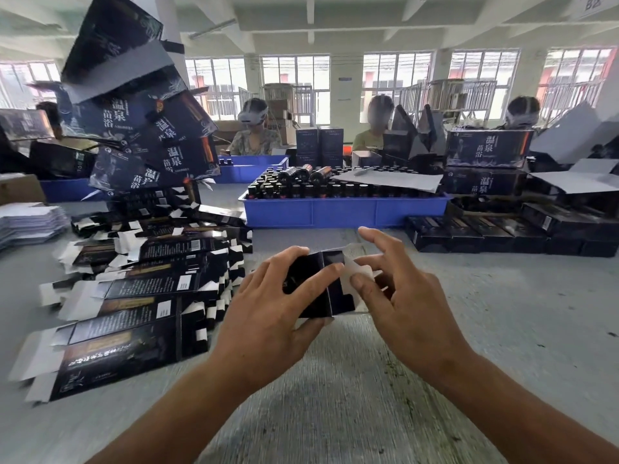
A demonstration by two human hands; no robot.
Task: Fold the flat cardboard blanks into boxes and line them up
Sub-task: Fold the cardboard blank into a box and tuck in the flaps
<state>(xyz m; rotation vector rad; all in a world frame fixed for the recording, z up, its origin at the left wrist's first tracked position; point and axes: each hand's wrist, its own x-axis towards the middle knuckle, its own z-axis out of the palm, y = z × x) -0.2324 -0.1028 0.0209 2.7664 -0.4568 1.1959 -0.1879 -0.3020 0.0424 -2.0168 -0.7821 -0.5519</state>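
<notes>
Bright daylight floods in from the rear windows [294,85], which glare white; wide-angle edges bend, and the nearest tabletop [335,380] blurs.

A packing workshop: a long grey worktable [469,329] heaped with flat box blanks [134,296], blue crates [345,212] of dark bottles [301,185], and workers [254,132] seated opposite beneath barred windows [482,78].

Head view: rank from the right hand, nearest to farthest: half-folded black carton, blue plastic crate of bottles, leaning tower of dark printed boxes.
1. Half-folded black carton: touched by the right hand, centre, also gripped by the left hand.
2. Blue plastic crate of bottles: straight behind, mid-table.
3. Leaning tower of dark printed boxes: far left, back.
</notes>
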